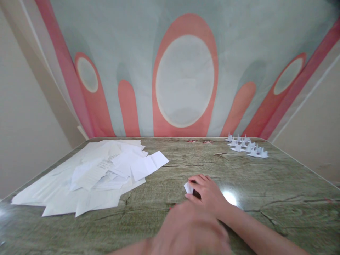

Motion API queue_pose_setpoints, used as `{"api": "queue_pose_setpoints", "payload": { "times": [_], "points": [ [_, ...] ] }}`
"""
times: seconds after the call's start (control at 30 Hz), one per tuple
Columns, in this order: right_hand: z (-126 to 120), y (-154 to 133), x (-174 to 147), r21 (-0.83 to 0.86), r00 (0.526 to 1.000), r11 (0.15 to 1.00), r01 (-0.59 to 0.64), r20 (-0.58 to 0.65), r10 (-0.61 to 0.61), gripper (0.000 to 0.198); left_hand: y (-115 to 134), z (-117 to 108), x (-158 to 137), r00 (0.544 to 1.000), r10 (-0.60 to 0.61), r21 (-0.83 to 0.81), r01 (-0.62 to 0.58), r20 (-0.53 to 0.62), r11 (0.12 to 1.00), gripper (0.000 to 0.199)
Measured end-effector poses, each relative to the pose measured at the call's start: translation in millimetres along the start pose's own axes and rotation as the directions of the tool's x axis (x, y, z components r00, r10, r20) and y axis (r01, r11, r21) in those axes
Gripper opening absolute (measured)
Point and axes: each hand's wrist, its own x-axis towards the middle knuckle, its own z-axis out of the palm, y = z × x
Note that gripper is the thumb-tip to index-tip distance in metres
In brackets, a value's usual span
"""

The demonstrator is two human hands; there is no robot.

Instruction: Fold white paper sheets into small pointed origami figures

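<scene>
A small piece of folded white paper (188, 188) is on the table in front of me. The thumb and fingers of my right hand (208, 194) pinch its right side. My left hand (190, 230) is closer to the camera, below the paper and partly over my right wrist. Motion smears its fingers, so I cannot see whether it holds anything.
Loose white paper sheets (61, 184) overlap in a wide pile on the left, some with handwriting. Several small folded paper figures (249, 147) stand at the far right of the wood-patterned table (164, 177). Behind hangs a patterned cloth (143, 63).
</scene>
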Motion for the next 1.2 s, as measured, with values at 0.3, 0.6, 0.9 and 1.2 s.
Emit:
{"api": "queue_pose_setpoints", "payload": {
  "times": [0.3,0.6,0.9,1.2],
  "points": [
    [5.2,8.5,1.5,0.032,0.999,0.999,-0.029,-0.021,0.030,0.035,-61.8,4.7,65.8,0.980,-0.078,-0.152,0.050,-0.185,0.987,0.034],
    [7.9,12.0,3.1,0.071,0.998,0.997,-0.034,-0.042,0.037,0.038,-61.0,9.1,64.0,0.993,0.040,0.065,-0.033,-0.110,0.997,0.025],
    [-0.5,14.1,3.5,0.096,0.999,0.994,-0.051,0.009,0.050,0.056,-63.1,-1.9,47.6,0.998,0.066,-0.003,-0.066,0.003,0.998,0.043],
    [-5.6,14.9,2.5,0.051,0.998,0.998,-0.033,0.061,0.030,0.060,-67.5,3.4,23.8,0.999,0.043,0.025,-0.043,0.009,0.999,0.048]
  ]
}}
